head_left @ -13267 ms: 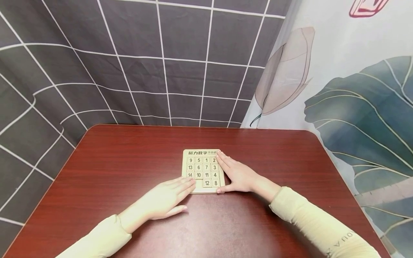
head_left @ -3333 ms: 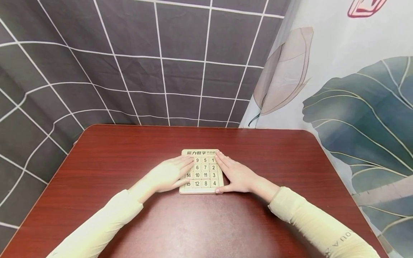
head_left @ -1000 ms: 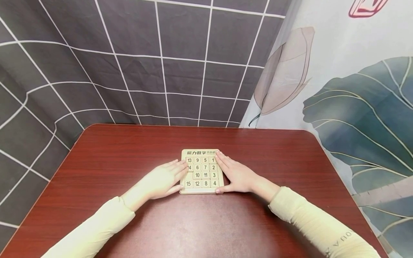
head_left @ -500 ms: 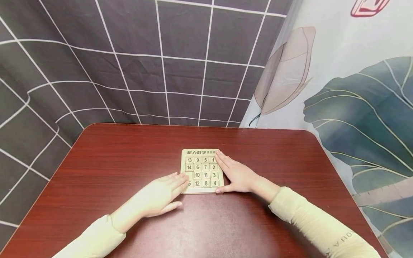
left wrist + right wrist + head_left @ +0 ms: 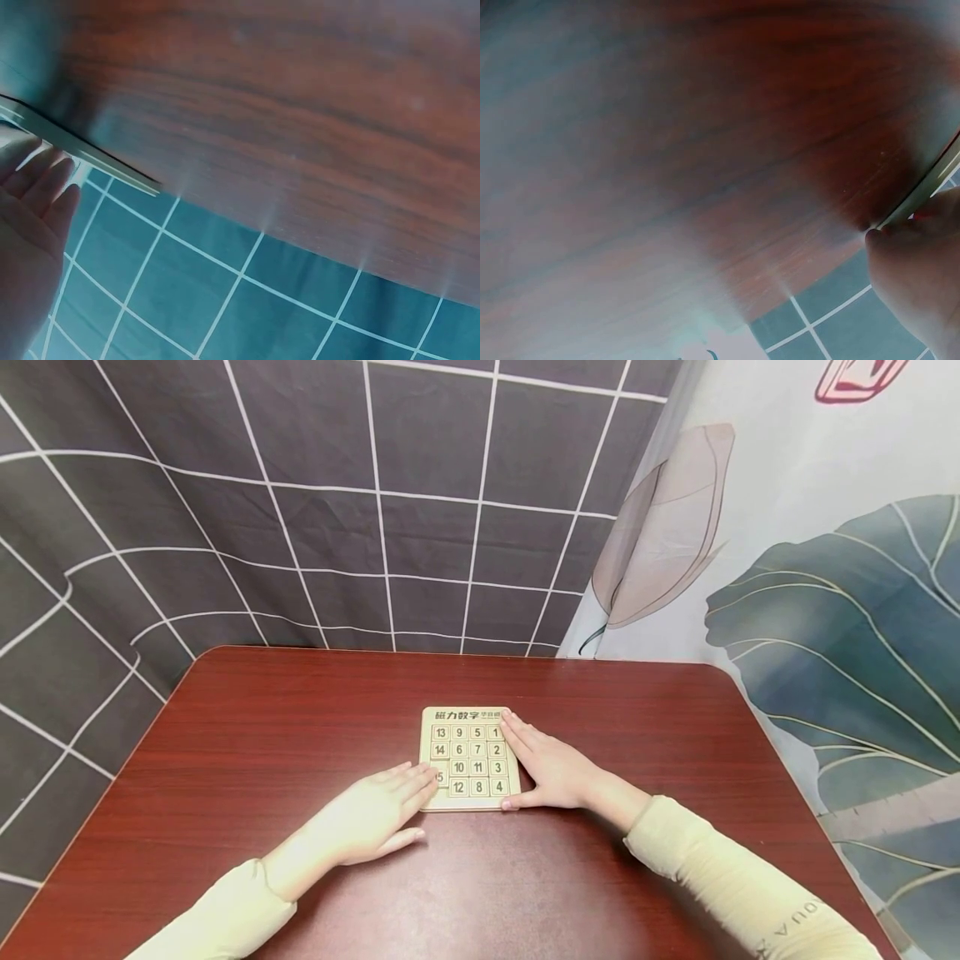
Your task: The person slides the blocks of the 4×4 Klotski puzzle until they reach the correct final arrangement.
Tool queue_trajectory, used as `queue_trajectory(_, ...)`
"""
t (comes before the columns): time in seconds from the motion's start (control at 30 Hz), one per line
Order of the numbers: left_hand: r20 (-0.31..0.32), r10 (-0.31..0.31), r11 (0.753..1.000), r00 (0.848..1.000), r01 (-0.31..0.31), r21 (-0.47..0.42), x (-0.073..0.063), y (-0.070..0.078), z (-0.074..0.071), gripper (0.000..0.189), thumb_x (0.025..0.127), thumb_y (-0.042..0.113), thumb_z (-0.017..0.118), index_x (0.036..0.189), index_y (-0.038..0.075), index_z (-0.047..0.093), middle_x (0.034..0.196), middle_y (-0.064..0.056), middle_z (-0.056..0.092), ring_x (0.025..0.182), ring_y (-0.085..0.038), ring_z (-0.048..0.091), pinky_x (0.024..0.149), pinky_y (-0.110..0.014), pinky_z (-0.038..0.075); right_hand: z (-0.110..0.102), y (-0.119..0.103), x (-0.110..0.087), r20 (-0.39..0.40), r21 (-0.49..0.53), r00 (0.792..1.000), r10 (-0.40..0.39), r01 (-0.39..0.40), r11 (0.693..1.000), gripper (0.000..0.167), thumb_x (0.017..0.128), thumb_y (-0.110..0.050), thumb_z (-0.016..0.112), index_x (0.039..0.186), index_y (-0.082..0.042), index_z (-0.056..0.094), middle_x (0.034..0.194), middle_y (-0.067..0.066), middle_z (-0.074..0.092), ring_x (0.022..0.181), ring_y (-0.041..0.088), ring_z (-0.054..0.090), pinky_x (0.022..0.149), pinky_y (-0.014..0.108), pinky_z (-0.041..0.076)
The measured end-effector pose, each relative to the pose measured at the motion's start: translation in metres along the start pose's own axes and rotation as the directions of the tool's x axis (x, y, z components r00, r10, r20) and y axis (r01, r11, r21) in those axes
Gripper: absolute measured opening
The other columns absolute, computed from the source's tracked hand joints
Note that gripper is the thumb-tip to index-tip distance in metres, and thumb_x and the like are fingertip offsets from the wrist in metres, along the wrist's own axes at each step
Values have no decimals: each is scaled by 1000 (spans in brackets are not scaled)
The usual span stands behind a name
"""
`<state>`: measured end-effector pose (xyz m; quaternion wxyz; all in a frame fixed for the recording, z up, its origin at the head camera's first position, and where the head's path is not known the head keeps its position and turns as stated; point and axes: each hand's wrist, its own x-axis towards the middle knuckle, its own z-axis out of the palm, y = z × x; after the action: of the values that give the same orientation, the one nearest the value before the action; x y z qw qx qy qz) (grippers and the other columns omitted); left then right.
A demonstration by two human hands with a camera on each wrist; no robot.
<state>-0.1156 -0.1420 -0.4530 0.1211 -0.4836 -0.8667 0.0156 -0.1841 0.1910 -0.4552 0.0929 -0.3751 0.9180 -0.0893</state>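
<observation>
A pale square sliding number puzzle [image 5: 469, 803] lies flat on the table in the head view, its numbered tiles in rows below a printed title. My left hand [image 5: 382, 810] comes in from the lower left, fingers straight. Its fingertips press on the 15 tile [image 5: 441, 777], which sits partway between the third and bottom rows of the left column and is partly covered. My right hand [image 5: 558, 768] steadies the right edge, straight fingers at the upper corner and thumb at the lower. In the left wrist view, the fingers [image 5: 49, 176] overlap the puzzle's edge [image 5: 97, 159].
The red-brown wooden table [image 5: 300, 710] extends all round the puzzle. Behind it hangs a dark curtain with a white grid [image 5: 427, 535]. A white curtain with leaf prints [image 5: 847, 610] hangs on the right.
Over the longer span, tiles have shifted round the grid, with 13 now at top left. Just now the left hand moved down from the 14 tile and slid 15 partway up. The right hand stays.
</observation>
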Motion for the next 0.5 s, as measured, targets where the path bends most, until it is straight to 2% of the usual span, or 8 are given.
queue_trajectory(0.3, 6, -14, 1000, 1000, 14, 5, 9, -8, 2, 64, 100, 48, 67, 141, -1, 65, 148, -17, 65, 140, -29, 63, 120, -42, 50, 1, 0, 0, 1, 2, 1000, 1, -1, 1000, 121, 88, -68, 74, 167, 5, 17, 179, 20, 7, 167, 33, 16, 134, 49, 28)
queue_trajectory(0.5, -7, 55, 998, 998, -55, -3, 13, 2, -2, 62, 101, 46, 67, 141, 0, 65, 148, -16, 66, 139, -28, 63, 119, -40, 51, 1, 1, 0, -3, 0, 1000, -1, 1, 1000, 121, 89, -67, 74, 167, 5, 17, 179, 21, 8, 166, 33, 16, 134, 49, 28)
